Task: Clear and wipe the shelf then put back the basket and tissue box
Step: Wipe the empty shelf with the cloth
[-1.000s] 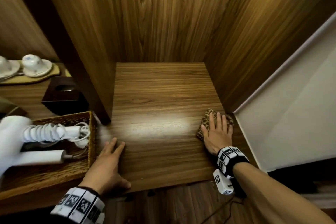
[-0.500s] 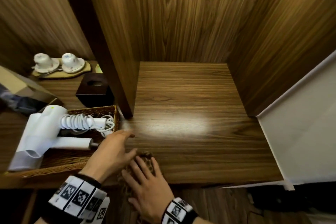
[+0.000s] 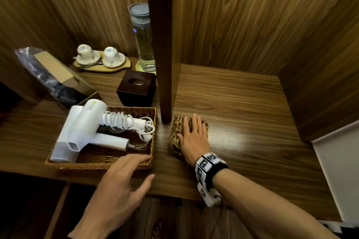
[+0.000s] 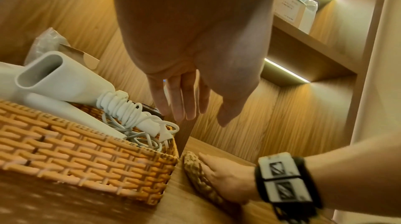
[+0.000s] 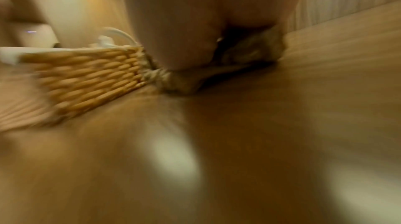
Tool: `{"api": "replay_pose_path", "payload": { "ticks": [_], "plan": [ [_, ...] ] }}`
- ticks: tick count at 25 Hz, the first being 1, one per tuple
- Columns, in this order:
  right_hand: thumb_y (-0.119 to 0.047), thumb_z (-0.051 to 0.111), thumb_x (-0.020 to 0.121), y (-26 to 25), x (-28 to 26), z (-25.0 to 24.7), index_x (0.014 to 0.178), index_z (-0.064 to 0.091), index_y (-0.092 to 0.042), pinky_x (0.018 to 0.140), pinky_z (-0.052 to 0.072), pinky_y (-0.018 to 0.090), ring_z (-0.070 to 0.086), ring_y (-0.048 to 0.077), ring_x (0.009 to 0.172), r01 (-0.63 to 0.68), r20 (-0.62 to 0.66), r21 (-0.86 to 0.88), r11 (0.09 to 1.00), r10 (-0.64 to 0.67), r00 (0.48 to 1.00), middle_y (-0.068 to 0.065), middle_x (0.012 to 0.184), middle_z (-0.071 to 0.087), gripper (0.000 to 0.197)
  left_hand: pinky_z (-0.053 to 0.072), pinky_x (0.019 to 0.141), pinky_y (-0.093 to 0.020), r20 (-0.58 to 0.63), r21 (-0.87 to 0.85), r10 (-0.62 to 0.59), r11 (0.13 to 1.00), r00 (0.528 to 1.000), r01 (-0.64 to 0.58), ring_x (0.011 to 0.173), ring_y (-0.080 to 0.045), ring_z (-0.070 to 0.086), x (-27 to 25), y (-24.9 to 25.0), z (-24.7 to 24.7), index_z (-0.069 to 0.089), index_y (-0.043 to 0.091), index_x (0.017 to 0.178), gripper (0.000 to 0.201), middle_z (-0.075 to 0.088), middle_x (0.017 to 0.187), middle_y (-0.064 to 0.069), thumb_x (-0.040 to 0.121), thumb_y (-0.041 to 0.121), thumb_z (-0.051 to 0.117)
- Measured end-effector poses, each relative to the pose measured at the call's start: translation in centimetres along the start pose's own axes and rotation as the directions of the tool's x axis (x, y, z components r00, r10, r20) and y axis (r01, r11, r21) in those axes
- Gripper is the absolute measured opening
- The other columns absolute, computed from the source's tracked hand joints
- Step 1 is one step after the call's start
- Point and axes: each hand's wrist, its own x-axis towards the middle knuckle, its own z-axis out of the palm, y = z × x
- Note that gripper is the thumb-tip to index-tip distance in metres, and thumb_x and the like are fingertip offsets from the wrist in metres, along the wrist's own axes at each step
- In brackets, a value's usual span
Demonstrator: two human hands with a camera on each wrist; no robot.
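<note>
A wicker basket (image 3: pixel 108 163) (image 4: pixel 86 167) holding a white hair dryer (image 3: pixel 85 130) sits on the left shelf section. Behind it stands a dark square tissue box (image 3: pixel 137 88). My right hand (image 3: pixel 192 136) lies flat with straight fingers on a leopard-print cloth (image 3: pixel 175 134) (image 4: pixel 199 176), pressing it on the wooden shelf (image 3: pixel 242 122) just right of the dark divider post (image 3: pixel 161 44). My left hand (image 3: pixel 128 170) hovers with spread, relaxed fingers over the basket's near right corner, holding nothing. The right wrist view is blurred; it shows the cloth (image 5: pixel 180 80) beside the basket (image 5: pixel 86 80).
Two upturned cups on saucers (image 3: pixel 101 57) sit on a small tray at the back left. A tall clear bottle (image 3: pixel 143 39) stands beside the divider. An open cardboard box with a plastic bag (image 3: pixel 54 77) lies at the far left. A white panel (image 3: pixel 340 170) borders the shelf's right.
My right hand slid the cloth from the shelf's right front across to the left, now beside the divider post. My left hand lifted off the shelf toward the basket. The head view swung left.
</note>
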Motion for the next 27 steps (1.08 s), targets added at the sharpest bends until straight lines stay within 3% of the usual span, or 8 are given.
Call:
{"api": "replay_pose_path", "payload": {
  "ticks": [2, 4, 9, 13, 17, 20, 23, 27],
  "plan": [
    [-0.041, 0.033, 0.111, -3.4, 1.4, 0.9, 0.170, 0.010, -0.020, 0.131, -0.002, 0.066, -0.009, 0.048, 0.162, -0.084, 0.020, 0.049, 0.995, 0.083, 0.996, 0.019, 0.178, -0.005, 0.067, 0.045, 0.105, -0.019, 0.001, -0.004, -0.004, 1.000, 1.000, 0.004, 0.124, 0.006, 0.055, -0.3, -0.3, -0.2, 0.062, 0.040, 0.132, 0.046, 0.058, 0.127, 0.030, 0.087, 0.044, 0.075],
    [-0.051, 0.032, 0.107, -5.6, 0.2, 2.1, 0.170, 0.016, -0.021, 0.129, -0.001, 0.070, -0.002, 0.050, 0.161, -0.078, -0.038, 0.038, 0.996, 0.079, 0.996, 0.018, 0.178, 0.003, 0.072, 0.044, 0.106, -0.018, 0.003, -0.012, -0.014, 1.000, 1.000, 0.014, 0.125, 0.008, 0.053, -0.2, -0.6, -0.6, 0.061, 0.041, 0.132, 0.046, 0.057, 0.127, 0.032, 0.088, 0.044, 0.074],
    [-0.059, 0.029, 0.102, -5.0, -6.8, 3.4, 0.169, 0.014, -0.027, 0.128, 0.002, 0.072, -0.006, 0.044, 0.163, 0.177, 0.017, 0.001, 0.984, -0.177, 0.984, 0.012, 0.179, -0.001, 0.076, 0.046, 0.105, -0.022, 0.028, 0.014, 0.033, 0.999, 0.999, -0.033, 0.120, 0.003, 0.056, 2.9, 0.7, 0.1, 0.064, 0.034, 0.130, 0.041, 0.061, 0.125, 0.021, 0.090, 0.032, 0.074],
    [-0.066, 0.043, 0.095, -1.8, -12.7, 6.6, 0.162, 0.036, -0.027, 0.123, 0.026, 0.073, 0.021, 0.046, 0.160, 0.343, 0.062, -0.105, 0.933, -0.338, 0.939, 0.015, 0.175, 0.023, 0.078, 0.043, 0.110, -0.025, 0.276, 0.146, 0.051, 0.985, 0.960, -0.094, 0.130, -0.008, 0.052, 7.6, 2.4, 3.8, 0.054, 0.033, 0.142, 0.052, 0.050, 0.140, 0.013, 0.092, 0.030, 0.064],
    [-0.070, 0.051, 0.089, 9.9, -17.4, 5.5, 0.163, 0.039, -0.029, 0.122, 0.024, 0.062, 0.032, 0.043, 0.157, 0.177, -0.016, -0.150, 0.973, -0.181, 0.983, 0.014, 0.171, 0.035, 0.086, 0.039, 0.117, -0.026, 0.487, 0.258, -0.012, 0.957, 0.873, -0.130, 0.144, -0.016, 0.041, 9.9, 2.8, 8.5, 0.034, 0.033, 0.156, 0.080, 0.032, 0.158, 0.007, 0.085, 0.036, 0.071],
    [-0.071, 0.043, 0.093, 20.4, -21.0, 3.4, 0.166, 0.031, -0.031, 0.125, 0.012, 0.052, 0.026, 0.038, 0.160, 0.010, 0.022, -0.196, 0.981, -0.006, 1.000, 0.010, 0.175, 0.028, 0.085, 0.029, 0.126, -0.035, 0.549, 0.391, -0.142, 0.915, 0.823, -0.103, 0.158, -0.022, 0.014, 9.9, 2.6, 10.4, 0.014, 0.036, 0.162, 0.113, 0.000, 0.172, 0.003, 0.073, 0.045, 0.084],
    [-0.071, 0.013, 0.096, 27.9, -21.1, 1.1, 0.169, 0.001, -0.036, 0.134, -0.001, 0.041, -0.005, 0.027, 0.166, -0.173, 0.009, -0.153, 0.973, 0.176, 0.984, 0.005, 0.180, 0.000, 0.083, 0.021, 0.129, -0.044, 0.564, 0.473, -0.204, 0.874, 0.800, -0.111, 0.160, -0.026, -0.006, 9.3, 2.4, 10.7, 0.001, 0.037, 0.164, 0.132, -0.016, 0.172, 0.003, 0.066, 0.047, 0.090],
    [-0.081, -0.026, 0.082, 32.6, -17.2, -1.6, 0.170, -0.003, -0.030, 0.136, 0.010, 0.045, -0.005, 0.031, 0.166, -0.432, -0.073, -0.050, 0.901, 0.428, 0.901, 0.011, 0.179, -0.002, 0.105, 0.016, 0.125, -0.061, 0.586, 0.471, -0.272, 0.881, 0.763, -0.047, 0.158, -0.031, -0.019, 8.7, 1.9, 10.8, -0.008, 0.039, 0.163, 0.142, -0.028, 0.169, 0.006, 0.063, 0.039, 0.094]
  ]
}}
